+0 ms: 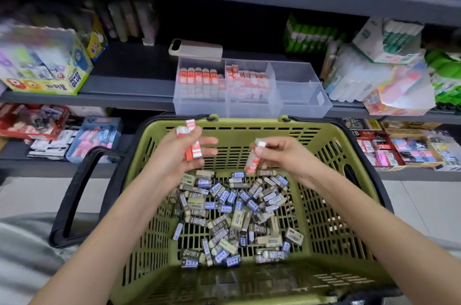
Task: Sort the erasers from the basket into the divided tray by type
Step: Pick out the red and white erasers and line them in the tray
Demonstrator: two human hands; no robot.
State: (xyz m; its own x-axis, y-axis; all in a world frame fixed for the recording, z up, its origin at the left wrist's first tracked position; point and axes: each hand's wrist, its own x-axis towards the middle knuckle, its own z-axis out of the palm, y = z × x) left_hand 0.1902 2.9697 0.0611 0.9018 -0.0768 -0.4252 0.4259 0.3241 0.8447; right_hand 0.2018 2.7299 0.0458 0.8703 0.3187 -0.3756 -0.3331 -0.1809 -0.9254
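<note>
A green plastic basket [321, 145] holds several small erasers [232, 214] in grey, beige and blue sleeves. Above its far side my left hand [174, 152] grips orange-and-white erasers [192, 145] upright. My right hand [282, 155] pinches one orange-and-white eraser [254, 161] by its white end, hanging tilted over the pile. Behind the basket, on the shelf, stands a clear divided tray [299, 105]. Its two left compartments hold rows of orange-and-white erasers [199, 80]; its right compartments show nothing inside.
A phone [195, 49] lies on the tray's back left corner. Boxes of glue [50, 67] stand at left, glue sticks and packets [379, 67] at right. The basket's black handle [74, 194] hangs at left. Lower shelves carry more stationery.
</note>
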